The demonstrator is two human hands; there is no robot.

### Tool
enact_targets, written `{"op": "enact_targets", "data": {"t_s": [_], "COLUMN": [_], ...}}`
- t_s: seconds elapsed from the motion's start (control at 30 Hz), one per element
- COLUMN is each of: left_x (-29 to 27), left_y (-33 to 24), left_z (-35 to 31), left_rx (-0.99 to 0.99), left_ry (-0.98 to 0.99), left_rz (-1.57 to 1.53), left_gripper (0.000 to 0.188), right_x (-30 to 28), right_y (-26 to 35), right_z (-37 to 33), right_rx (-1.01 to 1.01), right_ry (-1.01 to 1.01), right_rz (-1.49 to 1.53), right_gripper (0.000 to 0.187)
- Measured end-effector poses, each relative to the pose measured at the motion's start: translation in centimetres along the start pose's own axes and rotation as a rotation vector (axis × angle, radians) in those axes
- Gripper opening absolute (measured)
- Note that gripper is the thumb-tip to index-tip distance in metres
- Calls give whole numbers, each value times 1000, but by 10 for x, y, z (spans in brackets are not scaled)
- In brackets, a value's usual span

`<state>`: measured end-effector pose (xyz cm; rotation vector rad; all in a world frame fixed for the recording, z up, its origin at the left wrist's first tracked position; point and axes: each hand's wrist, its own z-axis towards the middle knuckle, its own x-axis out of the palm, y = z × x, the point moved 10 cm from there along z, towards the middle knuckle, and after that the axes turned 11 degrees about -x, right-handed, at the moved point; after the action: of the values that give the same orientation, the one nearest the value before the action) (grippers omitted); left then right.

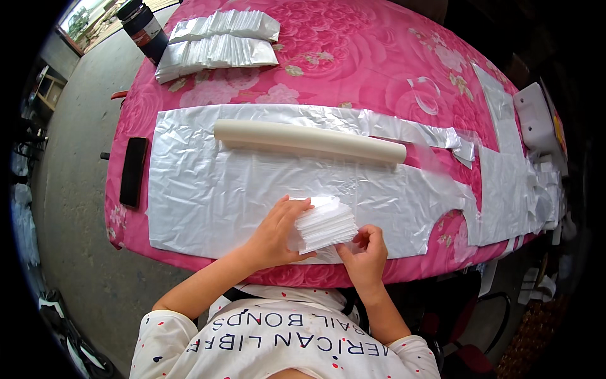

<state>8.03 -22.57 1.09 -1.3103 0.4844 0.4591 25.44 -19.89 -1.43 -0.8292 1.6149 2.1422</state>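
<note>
A thick stack of folded white plastic bags [327, 223] is between my two hands, over the near part of the table. My left hand [278, 232] is wrapped round the stack's left side, thumb at the near edge and fingers at the far edge. My right hand [366, 252] pinches at the stack's near right corner, thumb and fingertips together. Beneath them lies a large flat white plastic bag [202, 189], spread out with its handle straps to the right. Across its far part rests a long cream-coloured tube [309, 140].
Two rows of folded plastic bags [218, 52] lie at the far left, beside a dark jar [142, 28]. A black phone [134, 172] is near the left edge. More plastic sheets [505, 196] and a white container [536, 117] are at the right. Pink flowered cloth [360, 57] covers the table.
</note>
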Motion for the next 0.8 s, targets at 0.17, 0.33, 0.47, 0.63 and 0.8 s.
{"op": "enact_targets", "data": {"t_s": [0.17,0.33,0.47,0.63,0.8], "left_x": [11,1,-10,-58,-109], "left_y": [-3,-11,-23,-33,4], "left_z": [3,12,34,99,193], "left_rx": [-41,-28,48,122,94], "left_ry": [76,-14,-34,-171,-346], "left_rz": [-83,-102,-122,-106,-180], "left_gripper": [72,61,61,60,48], "right_x": [24,29,19,5,25], "right_y": [8,26,48,81,96], "right_z": [-4,19,51,135,258], "right_rx": [32,-80,-232,-462,-626], "right_ry": [3,38,29,21,51], "right_rz": [197,220,211,205,277], "right_gripper": [27,26,27,27,27]}}
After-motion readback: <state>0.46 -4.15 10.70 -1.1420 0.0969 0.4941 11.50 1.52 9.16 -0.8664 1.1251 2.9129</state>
